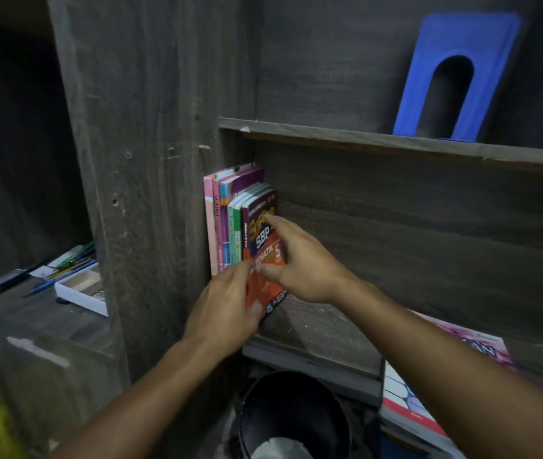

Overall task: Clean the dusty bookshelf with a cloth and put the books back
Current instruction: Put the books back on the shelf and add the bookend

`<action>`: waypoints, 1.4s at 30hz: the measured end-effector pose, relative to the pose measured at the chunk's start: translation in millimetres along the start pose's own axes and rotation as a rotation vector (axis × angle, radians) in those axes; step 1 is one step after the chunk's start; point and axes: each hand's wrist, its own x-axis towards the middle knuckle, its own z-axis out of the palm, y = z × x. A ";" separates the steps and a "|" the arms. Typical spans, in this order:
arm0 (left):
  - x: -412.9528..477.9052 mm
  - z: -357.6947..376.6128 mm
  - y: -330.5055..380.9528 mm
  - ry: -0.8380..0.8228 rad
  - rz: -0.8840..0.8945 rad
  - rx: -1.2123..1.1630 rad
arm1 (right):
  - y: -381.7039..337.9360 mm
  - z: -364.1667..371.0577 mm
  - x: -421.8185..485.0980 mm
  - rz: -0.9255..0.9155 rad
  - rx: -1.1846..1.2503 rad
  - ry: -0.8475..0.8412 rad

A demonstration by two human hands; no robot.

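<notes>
Seating the purple-and-orange maths workbook [262,226] against the row of books [222,220] at the shelf's [330,326] left end. Left hand [225,308] pinches its lower edge; right hand [303,260] presses the cover, forefinger straight. Risk: with no support on its right, it probably topples once released.

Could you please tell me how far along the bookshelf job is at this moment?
Done: a row of books already stands upright at the shelf's left end. In hand: the left hand grips and the right hand presses the red and purple book against that row. Left: a pink book lies flat lower right, and pale specks on the shelf board suggest it may need wiping.
</notes>
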 end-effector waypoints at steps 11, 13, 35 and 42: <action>-2.9 40.8 40.8 0.030 0.271 0.122 | 51.8 -29.8 -107.5 0.166 -0.492 -0.042; -3.6 52.6 55.0 -0.014 0.283 0.108 | 61.4 -38.1 -126.9 0.209 -0.557 -0.020; -37.0 209.3 138.1 -0.401 0.166 -0.123 | 214.9 -43.2 -272.7 0.784 -0.160 0.108; -30.4 216.9 140.0 -0.420 0.124 -0.135 | 230.8 -28.6 -274.5 0.814 -0.001 0.191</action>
